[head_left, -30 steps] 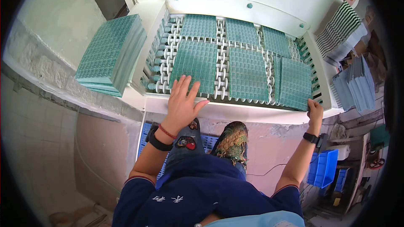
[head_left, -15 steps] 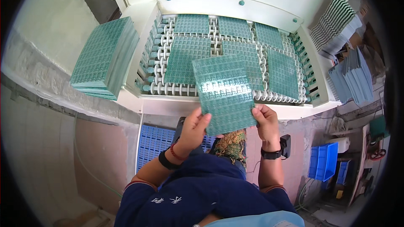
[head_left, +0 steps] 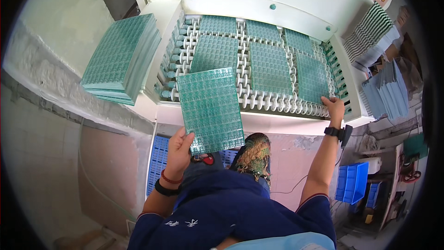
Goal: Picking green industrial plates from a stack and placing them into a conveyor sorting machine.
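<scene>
My left hand (head_left: 179,148) grips the lower left edge of a green printed circuit board panel (head_left: 212,111), with the thumb on top. The panel is tilted up in front of the conveyor's near edge, and a fine repeating pattern covers it. On the right, my right hand (head_left: 333,108) has its fingertips at the near edge of another circuit board panel (head_left: 312,78), which lies on the white roller wheels (head_left: 273,103). Its thumb and fingers are a little apart. More panels lie in rows on the rollers, such as the middle one (head_left: 270,68).
A thick stack of green panels (head_left: 120,55) stands left of the conveyor. At the right are racked panels (head_left: 372,34) and a bundle of pale sheets (head_left: 387,90). Blue bins (head_left: 351,183) sit lower right. The machine's white front rail (head_left: 273,120) runs before me.
My right hand has let go of the held panel and moved right to the panel on the rollers. My left hand has carried its panel left.
</scene>
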{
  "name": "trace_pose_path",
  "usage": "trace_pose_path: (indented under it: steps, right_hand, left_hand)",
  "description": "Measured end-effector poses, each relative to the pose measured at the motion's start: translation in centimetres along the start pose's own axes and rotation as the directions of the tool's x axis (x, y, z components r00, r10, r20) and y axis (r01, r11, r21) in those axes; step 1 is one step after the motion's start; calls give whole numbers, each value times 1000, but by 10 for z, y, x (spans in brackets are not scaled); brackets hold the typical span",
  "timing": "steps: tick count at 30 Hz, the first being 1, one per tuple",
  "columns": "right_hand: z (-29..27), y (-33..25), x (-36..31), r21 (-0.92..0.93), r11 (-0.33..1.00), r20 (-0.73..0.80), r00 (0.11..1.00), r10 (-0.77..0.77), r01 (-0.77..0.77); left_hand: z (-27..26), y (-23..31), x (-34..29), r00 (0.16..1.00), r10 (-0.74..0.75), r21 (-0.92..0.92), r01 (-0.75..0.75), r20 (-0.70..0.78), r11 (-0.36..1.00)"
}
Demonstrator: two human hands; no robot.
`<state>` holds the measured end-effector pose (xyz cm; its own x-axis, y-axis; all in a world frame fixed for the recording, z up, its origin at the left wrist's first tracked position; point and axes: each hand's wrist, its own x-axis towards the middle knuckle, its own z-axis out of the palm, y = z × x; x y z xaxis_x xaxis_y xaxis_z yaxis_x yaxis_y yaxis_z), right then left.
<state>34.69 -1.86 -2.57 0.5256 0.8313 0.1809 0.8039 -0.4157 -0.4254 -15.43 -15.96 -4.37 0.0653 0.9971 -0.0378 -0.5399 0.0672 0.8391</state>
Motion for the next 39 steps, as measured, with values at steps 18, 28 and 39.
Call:
trace_pose_path:
  steps: [18,28,39]
  right_hand:
    - [-2,-38,-137,931,172,340,937,-80,-323]
    - [33,-65,-199,863,160,496,865,-78,-480]
    - [34,-48,-193,882,126,461,887,-29,-455]
  left_hand:
    - [-3,3,9,996,-79,53,81,-34,995]
    - [-19,-14,24,990,-107,25,110,-96,994]
    - [-9,-5,25,977,-105,6,108,-188,994]
